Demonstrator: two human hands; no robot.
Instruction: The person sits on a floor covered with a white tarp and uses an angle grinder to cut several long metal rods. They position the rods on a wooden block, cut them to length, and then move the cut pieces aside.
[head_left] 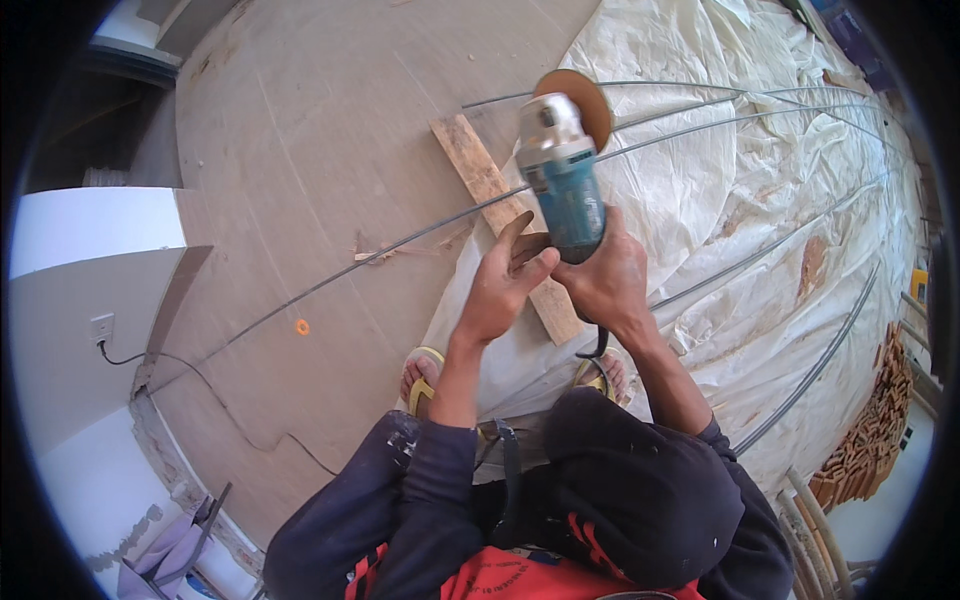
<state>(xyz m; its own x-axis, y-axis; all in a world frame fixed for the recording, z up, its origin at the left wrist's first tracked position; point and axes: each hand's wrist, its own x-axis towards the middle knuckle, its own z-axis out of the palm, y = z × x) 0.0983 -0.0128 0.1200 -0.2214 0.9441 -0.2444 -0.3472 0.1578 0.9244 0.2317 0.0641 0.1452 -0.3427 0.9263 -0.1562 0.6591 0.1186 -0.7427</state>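
Note:
My right hand (605, 278) grips the body of a teal and silver angle grinder (560, 175), whose brown cutting disc (580, 95) points away from me. My left hand (500, 285) rests against the grinder's rear end, thumb and fingers bent around it. Under the tool a worn wooden plank (480, 180) lies on the floor. A long thin steel bar (400, 245) runs across the plank, just below the disc. My feet in yellow sandals (420, 375) stand by the plank's near end.
Several more steel bars (780, 245) lie over a crumpled white plastic sheet (760, 170) on the right. Stacked bricks (865, 440) sit at far right. A black cable (220, 410) runs from a wall socket (101, 327) across the bare floor.

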